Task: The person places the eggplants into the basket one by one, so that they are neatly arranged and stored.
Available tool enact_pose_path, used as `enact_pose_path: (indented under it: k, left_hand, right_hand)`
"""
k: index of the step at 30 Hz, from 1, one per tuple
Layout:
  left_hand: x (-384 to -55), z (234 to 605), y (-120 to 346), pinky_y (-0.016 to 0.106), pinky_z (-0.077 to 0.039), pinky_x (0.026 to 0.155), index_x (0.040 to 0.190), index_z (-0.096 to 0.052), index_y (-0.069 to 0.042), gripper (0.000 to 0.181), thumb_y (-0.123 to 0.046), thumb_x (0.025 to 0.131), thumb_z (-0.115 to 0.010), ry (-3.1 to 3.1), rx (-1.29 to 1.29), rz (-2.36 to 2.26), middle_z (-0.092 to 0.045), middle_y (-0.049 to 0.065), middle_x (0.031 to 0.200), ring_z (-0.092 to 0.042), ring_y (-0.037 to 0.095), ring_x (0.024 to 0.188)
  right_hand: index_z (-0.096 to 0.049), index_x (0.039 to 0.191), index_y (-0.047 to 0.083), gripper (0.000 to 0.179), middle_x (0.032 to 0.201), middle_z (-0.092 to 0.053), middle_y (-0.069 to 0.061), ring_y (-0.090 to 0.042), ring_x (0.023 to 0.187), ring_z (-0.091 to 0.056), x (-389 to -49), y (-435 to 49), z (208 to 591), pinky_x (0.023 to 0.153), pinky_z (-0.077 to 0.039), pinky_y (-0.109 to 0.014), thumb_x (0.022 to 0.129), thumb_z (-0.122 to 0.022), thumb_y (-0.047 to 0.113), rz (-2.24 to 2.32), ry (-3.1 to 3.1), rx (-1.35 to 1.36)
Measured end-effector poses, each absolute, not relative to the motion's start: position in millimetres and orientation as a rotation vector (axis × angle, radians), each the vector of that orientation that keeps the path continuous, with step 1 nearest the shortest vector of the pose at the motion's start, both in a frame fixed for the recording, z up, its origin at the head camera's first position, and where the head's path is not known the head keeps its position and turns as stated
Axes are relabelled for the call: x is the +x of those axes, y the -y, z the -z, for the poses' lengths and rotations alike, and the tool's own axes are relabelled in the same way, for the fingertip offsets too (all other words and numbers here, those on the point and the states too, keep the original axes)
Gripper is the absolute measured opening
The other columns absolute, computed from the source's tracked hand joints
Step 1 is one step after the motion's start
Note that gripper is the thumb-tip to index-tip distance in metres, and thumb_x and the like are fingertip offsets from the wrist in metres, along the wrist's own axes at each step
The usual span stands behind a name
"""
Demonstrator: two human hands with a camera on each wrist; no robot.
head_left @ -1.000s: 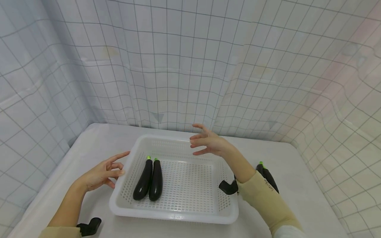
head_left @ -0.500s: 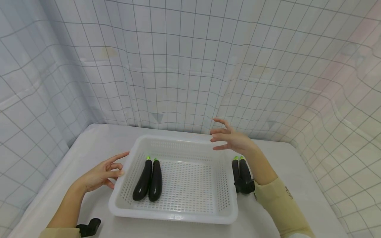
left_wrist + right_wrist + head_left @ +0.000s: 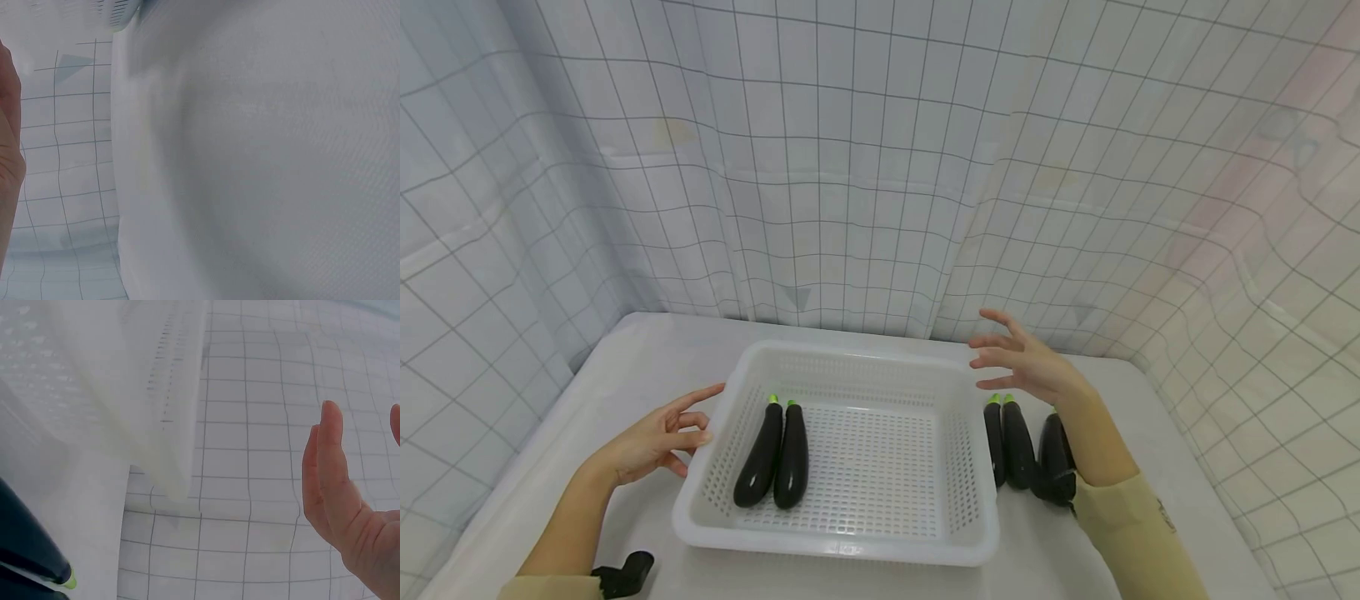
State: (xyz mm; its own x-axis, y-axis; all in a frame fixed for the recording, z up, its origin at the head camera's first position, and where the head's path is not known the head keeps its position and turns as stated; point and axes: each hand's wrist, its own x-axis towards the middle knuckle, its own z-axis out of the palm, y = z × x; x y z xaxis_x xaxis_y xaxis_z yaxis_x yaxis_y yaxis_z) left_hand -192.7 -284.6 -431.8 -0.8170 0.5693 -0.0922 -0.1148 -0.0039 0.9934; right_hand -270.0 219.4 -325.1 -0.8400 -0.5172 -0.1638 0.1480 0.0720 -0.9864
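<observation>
A white perforated basket [image 3: 880, 546] stands on the table, with two dark eggplants, a left one [image 3: 760, 458] and a right one [image 3: 792, 458], side by side in its left part. My left hand [image 3: 658, 437] is at the basket's left rim, fingers loosely bent and fingertips at the edge; only a sliver of it shows in the left wrist view. Past the basket's right side hovers my right hand [image 3: 1026, 362], fingers spread and holding nothing. Below it lie more eggplants, including a middle one [image 3: 1017, 446] and another [image 3: 1054, 446] partly hidden by my right wrist.
White cloth covers the table [image 3: 1157, 467]. Behind and at both sides hang white grid-patterned curtains [image 3: 865, 183]. A black wrist-worn device [image 3: 625, 575] sits by my left sleeve.
My right hand has moved right, from over the basket to beyond its right rim, uncovering eggplants on the table there. My left hand and the basket have stayed nearly still.
</observation>
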Motion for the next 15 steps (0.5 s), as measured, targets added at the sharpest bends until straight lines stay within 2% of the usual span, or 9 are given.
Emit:
enact_pose_path:
  k: [4,11,15]
  left_hand:
    - [-192.0,431.7,284.3,0.038,-0.056,0.059,0.146,-0.019,-0.025,0.064,0.0,0.093,-0.046,-1.794,0.476,-1.876,-0.058,-0.002,0.092,-0.065,0.017,0.081]
    - [-191.7,431.3,283.7,0.037,-0.056,0.059,0.146,-0.019,-0.026,0.064,-0.001,0.093,-0.047,-1.81,0.471,-1.868,-0.058,-0.003,0.091,-0.065,0.017,0.081]
    - [-192.0,431.9,283.5,0.036,-0.056,0.059,0.146,-0.019,-0.026,0.064,-0.001,0.094,-0.046,-1.817,0.47,-1.866,-0.058,-0.003,0.092,-0.065,0.016,0.081]
  right_hand:
    - [-0.008,0.146,0.022,0.072,0.139,-0.023,-0.024,-0.022,0.102,-0.054,-267.2,-234.6,333.0,0.088,-0.047,-0.051,0.092,-0.052,0.003,1.821,-1.886,-0.337]
    - [-0.012,0.145,0.022,0.068,0.135,-0.027,-0.018,-0.02,0.103,-0.053,-262.3,-260.9,346.5,0.089,-0.048,-0.048,0.092,-0.052,0.006,1.828,-1.951,-0.283]
    - [-0.011,0.145,0.021,0.067,0.136,-0.023,-0.021,-0.02,0.104,-0.053,-258.3,-274.5,352.8,0.09,-0.047,-0.048,0.093,-0.051,0.008,1.837,-1.97,-0.29]
